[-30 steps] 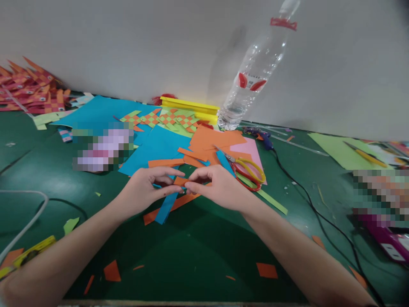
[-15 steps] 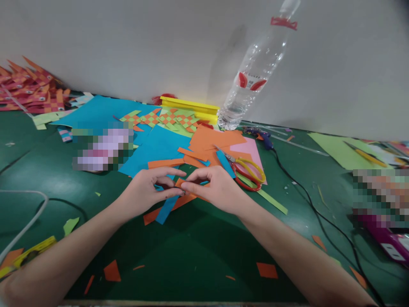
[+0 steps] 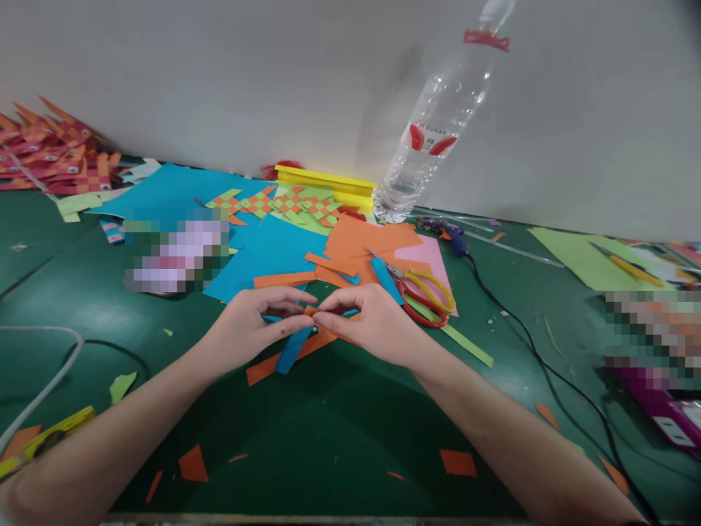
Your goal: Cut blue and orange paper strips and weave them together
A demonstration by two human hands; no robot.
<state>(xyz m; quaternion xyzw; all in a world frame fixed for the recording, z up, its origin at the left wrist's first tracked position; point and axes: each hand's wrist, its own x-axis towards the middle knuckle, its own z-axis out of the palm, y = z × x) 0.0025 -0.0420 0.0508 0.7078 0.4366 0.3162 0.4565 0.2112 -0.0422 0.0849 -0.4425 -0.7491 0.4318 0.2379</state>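
Note:
My left hand (image 3: 255, 324) and my right hand (image 3: 366, 321) meet fingertip to fingertip over the table. Both pinch a small woven piece of blue and orange paper strips, mostly hidden by the fingers. Its blue paper strip (image 3: 296, 351) hangs down toward me, and an orange paper strip (image 3: 263, 370) sticks out to the lower left. Just beyond my hands lie a loose orange strip (image 3: 285, 279) and blue paper (image 3: 268, 252). Right of my right hand, scissors (image 3: 430, 296) with red and yellow handles rest on orange paper (image 3: 372, 237).
A clear plastic bottle (image 3: 432, 131) stands at the back by the wall. Finished woven paper fish (image 3: 296, 204) lie behind the blue paper. A glue gun (image 3: 452, 237) trails a black cord (image 3: 526, 329) down the right side. Orange scraps (image 3: 458, 462) are scattered near the front edge.
My left thumb has moved up, closer to my right thumb. The hanging blue strip has shifted slightly right and up. Everything else on the table stays put.

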